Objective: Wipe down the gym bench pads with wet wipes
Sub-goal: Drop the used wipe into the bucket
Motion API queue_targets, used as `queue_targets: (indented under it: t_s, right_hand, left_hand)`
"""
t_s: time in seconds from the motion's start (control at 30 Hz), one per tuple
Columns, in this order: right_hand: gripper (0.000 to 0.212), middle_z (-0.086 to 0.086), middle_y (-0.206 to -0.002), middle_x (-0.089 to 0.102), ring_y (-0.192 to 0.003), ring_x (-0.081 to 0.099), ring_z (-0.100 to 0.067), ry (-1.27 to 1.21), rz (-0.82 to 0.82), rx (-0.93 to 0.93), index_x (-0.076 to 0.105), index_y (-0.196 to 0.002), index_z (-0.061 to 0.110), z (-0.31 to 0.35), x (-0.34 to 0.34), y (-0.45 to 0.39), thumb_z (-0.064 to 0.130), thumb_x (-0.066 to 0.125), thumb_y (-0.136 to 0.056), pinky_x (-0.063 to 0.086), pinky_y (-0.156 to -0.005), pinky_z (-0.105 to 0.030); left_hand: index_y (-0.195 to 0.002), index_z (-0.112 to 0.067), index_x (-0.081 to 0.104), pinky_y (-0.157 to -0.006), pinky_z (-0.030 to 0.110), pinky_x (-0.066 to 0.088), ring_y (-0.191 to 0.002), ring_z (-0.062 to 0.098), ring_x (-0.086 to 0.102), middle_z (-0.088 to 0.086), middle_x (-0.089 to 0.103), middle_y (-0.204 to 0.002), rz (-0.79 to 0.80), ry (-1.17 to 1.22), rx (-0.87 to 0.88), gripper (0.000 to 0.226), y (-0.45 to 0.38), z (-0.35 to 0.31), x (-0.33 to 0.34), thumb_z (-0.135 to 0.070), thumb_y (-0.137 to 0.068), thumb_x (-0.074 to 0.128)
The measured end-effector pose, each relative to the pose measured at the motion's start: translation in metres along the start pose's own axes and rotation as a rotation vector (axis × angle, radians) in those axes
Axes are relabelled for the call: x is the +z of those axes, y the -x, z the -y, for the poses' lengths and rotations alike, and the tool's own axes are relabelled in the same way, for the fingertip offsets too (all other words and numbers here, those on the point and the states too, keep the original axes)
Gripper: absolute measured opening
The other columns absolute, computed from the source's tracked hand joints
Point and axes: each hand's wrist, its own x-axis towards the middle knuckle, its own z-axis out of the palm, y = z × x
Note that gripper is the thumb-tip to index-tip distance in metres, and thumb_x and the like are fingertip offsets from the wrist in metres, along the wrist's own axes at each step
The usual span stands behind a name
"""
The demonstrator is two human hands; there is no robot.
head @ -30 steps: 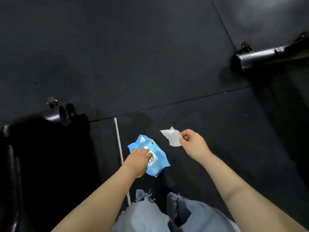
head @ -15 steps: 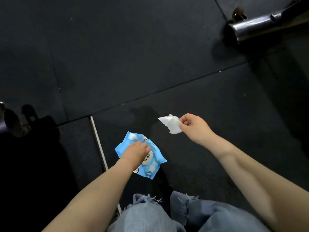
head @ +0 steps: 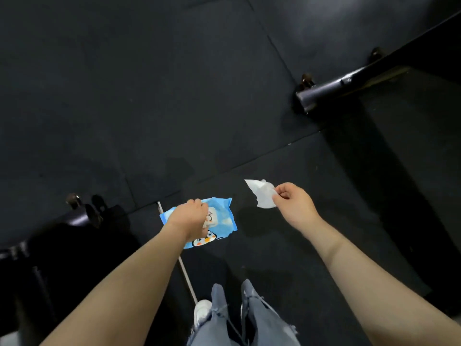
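My left hand (head: 189,221) grips a blue wet wipe pack (head: 224,218) from above, with the fingers curled over its far edge. The pack has a white flap and a penguin picture, and my hand covers its left part. My right hand (head: 293,206) pinches a crumpled white wipe (head: 262,196) between thumb and fingers, to the right of the pack and apart from it. Both hands are held out over the dark floor. No bench pad shows plainly; the dark shapes at both sides are too dim to make out.
A black metal frame bar (head: 321,92) juts in from the upper right, with a dark mass behind it. Another dark frame end (head: 77,218) sits at the left. A thin white line (head: 184,270) runs along the black rubber floor (head: 149,96). My jeans and a white shoe (head: 202,310) are below.
The pack has turned in my left hand, so its long side now lies more level. My right hand has drawn the wipe further right, away from the pack. The view has shifted.
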Motion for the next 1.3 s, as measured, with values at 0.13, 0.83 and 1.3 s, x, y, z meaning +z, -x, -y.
queue_targets:
  t_s: [0.13,0.83,1.3]
  right_hand:
    - [0.007,0.003,-0.093,0.065,-0.082,0.06,-0.01,0.004,-0.009,0.016,0.061,-0.098,0.02,0.059,-0.083,0.05,0.019,0.056,-0.093,0.042,-0.06,-0.021]
    - [0.009,-0.002,-0.085,0.067,-0.073,0.059,-0.015,-0.271,-0.255,0.139,0.064,-0.091,0.02,0.256,-0.308,0.053,0.014,0.057,-0.09,0.045,-0.062,-0.027]
    - [0.014,0.002,-0.089,0.067,-0.082,0.063,-0.017,-0.429,-0.302,0.098,0.067,-0.097,0.019,0.371,-0.367,-0.098,0.016,0.059,-0.086,0.052,-0.071,-0.028]
  left_hand:
    - [-0.123,-0.015,0.046,-0.077,0.033,0.043,-0.104,0.02,0.049,0.005,0.05,-0.118,0.013,0.022,-0.031,0.044,0.055,-0.005,-0.118,-0.04,-0.088,0.055]
    - [-0.105,-0.009,0.044,-0.068,0.035,0.044,-0.088,0.024,0.045,0.008,0.053,-0.122,-0.13,-0.337,0.112,0.014,0.048,0.039,-0.51,-0.006,-0.094,0.036]
    - [-0.104,-0.024,0.032,-0.061,0.025,0.038,-0.076,0.013,0.048,-0.008,0.049,-0.091,-0.356,-0.083,0.217,0.014,-0.079,0.112,-0.66,-0.037,-0.105,0.037]
